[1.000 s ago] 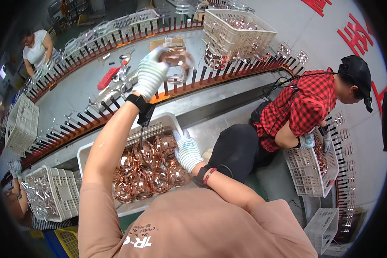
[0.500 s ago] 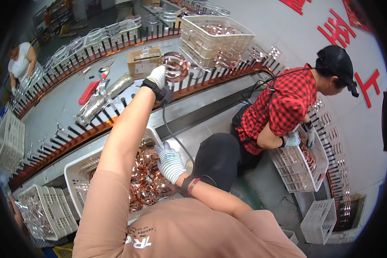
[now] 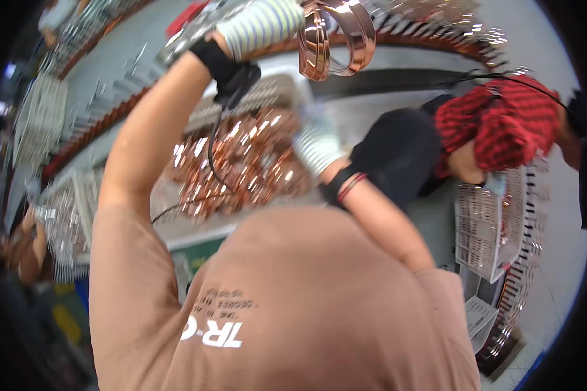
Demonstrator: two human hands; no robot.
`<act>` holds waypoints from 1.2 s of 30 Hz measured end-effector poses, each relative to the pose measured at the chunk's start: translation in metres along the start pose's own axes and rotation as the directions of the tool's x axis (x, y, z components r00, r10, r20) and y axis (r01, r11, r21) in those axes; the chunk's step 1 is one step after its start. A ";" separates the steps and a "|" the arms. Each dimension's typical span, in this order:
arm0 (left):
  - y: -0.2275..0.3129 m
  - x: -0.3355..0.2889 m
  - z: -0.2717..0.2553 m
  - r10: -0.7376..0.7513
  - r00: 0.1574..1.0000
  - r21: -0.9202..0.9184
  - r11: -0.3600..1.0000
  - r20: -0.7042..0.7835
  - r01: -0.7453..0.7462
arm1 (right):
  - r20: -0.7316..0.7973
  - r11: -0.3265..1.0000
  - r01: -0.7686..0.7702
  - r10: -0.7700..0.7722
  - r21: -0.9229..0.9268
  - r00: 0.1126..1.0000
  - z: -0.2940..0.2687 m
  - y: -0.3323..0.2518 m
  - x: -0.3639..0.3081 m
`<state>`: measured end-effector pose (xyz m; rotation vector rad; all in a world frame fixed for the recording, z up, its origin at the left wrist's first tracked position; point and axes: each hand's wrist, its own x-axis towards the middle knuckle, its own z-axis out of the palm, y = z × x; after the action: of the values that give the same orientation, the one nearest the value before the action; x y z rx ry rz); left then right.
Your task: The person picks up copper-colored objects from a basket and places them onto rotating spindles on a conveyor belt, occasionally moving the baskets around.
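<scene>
My left hand [image 3: 261, 27], in a striped knit glove with a black strap at the wrist, is closed on a shiny copper-coloured ring part [image 3: 362, 40] at the top of the view. The part is made of curved bands and hangs just right of the fingers. My right hand [image 3: 318, 140], gloved too, is at the right end of a pale plastic crate [image 3: 282, 83]; motion smears its fingers. Many copper-coloured ring parts [image 3: 241, 159] lie heaped in that crate, below and between my arms. A dark cable runs down from the left wrist over the heap.
At right, a co-worker in a red checked shirt [image 3: 502, 117] bends over another crate [image 3: 486, 225]. A rail with dark pegs [image 3: 411, 44] crosses the far side. Further left stands a crate of silvery parts [image 3: 59, 218], with another person [image 3: 29, 244] beside it.
The view has tilted and turned. My left hand has come nearer with the ring part, away from the peg rail. The right hand has moved off the ring parts to the crate's end.
</scene>
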<state>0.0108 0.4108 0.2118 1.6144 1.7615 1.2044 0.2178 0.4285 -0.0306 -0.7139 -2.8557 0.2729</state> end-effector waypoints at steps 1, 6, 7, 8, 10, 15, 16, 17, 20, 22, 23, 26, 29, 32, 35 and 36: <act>-0.026 -0.006 -0.005 0.015 0.990 -0.133 0.991 0.138 0.003 | -0.176 0.999 0.044 -0.043 -0.002 0.983 -0.006 0.023 0.009; -0.120 -0.174 -0.018 -0.478 0.724 0.629 0.774 0.498 0.078 | -0.033 0.992 -0.074 0.078 0.099 0.996 -0.049 -0.020 -0.029; -0.163 -0.220 -0.022 -0.474 0.706 0.523 0.835 0.526 0.171 | -0.063 0.997 -0.054 0.057 0.061 0.996 -0.052 -0.024 -0.033; -0.171 -0.238 -0.020 -0.510 0.651 0.650 0.759 0.562 0.033 | -0.043 0.996 -0.066 0.069 0.065 0.997 -0.056 -0.021 -0.030; -0.274 -0.332 -0.015 -0.381 0.579 0.561 0.811 0.721 -0.165 | -0.028 0.996 -0.001 0.004 0.084 1.000 -0.065 -0.028 -0.021; -0.248 -0.334 0.034 -0.601 0.357 0.537 0.799 0.715 0.269 | -0.028 0.994 -0.085 0.087 0.065 0.996 -0.057 -0.015 -0.026; -0.294 -0.375 0.040 -0.493 0.389 0.479 0.867 0.778 0.140 | -0.033 0.997 -0.028 0.031 0.077 0.999 -0.066 -0.027 -0.022; -0.294 -0.370 0.048 -0.482 0.390 0.469 0.873 0.784 0.137 | -0.028 0.997 -0.033 0.035 0.067 0.999 -0.063 -0.025 -0.021; -0.202 -0.285 0.071 -0.735 0.294 0.679 0.678 0.611 0.282 | -0.023 0.995 -0.091 0.092 0.048 0.995 -0.058 -0.015 -0.022; -0.187 -0.272 0.083 -0.742 0.333 0.444 0.633 0.582 0.634 | -0.038 0.996 -0.071 0.074 0.055 0.997 -0.056 -0.017 -0.021; -0.186 -0.268 0.092 -0.704 0.400 0.233 0.620 0.588 0.749 | -0.050 0.996 -0.057 0.060 0.063 0.997 -0.056 -0.018 -0.022; -0.186 -0.240 0.122 -0.691 0.376 0.029 0.498 0.618 0.867 | -0.046 0.995 -0.053 0.057 0.079 0.997 -0.060 -0.023 -0.023; -0.180 -0.215 0.149 -0.695 0.388 0.123 0.563 0.606 0.817 | -0.050 0.996 -0.039 0.043 0.083 0.998 -0.064 -0.012 -0.026; -0.182 -0.213 0.155 -0.711 0.417 0.280 0.642 0.567 0.713 | -0.116 0.999 -0.023 0.027 0.036 0.993 -0.060 -0.010 -0.029; -0.185 -0.227 0.125 -0.704 0.416 0.300 0.655 0.575 0.693 | -0.051 0.994 -0.060 0.065 0.094 0.997 -0.066 -0.034 -0.022; -0.192 -0.233 0.114 -0.682 0.480 0.305 0.700 0.552 0.646 | -0.071 0.989 -0.058 0.068 0.133 0.995 -0.066 -0.045 -0.020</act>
<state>0.0449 0.2354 -0.0569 0.9636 1.6760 0.1743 0.2294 0.3884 0.0403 -0.7722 -2.7178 0.4288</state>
